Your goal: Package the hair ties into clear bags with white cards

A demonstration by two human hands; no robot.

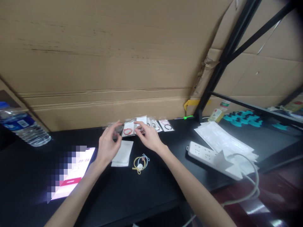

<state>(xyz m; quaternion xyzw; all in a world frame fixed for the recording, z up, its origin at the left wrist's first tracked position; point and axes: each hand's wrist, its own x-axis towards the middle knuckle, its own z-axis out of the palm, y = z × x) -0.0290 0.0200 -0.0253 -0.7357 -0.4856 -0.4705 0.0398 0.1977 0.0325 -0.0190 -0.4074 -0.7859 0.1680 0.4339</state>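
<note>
At the back of the black table, a clear packet (128, 131) with a white card and a red-orange elastic band lies between my hands. My left hand (109, 143) is at its left side, fingers curved and apart. To its right, my right hand (149, 136) bends over the neighbouring packets, thumb and index finger apart near the red band's packet. Whether the fingertips touch the plastic is hard to tell. More packets with dark bands (166, 125) continue rightward. Nearer me lie white cards (123, 153) and loose yellow and pale-blue hair ties (140, 164).
A lit phone (75, 176) lies left of my left forearm, beside a water bottle (25, 126). On the right are a white power strip (203, 153) with a cable, white plastic bags (220, 135), teal pieces (243, 118) and a black metal frame (214, 75). Cardboard (113, 63) stands behind.
</note>
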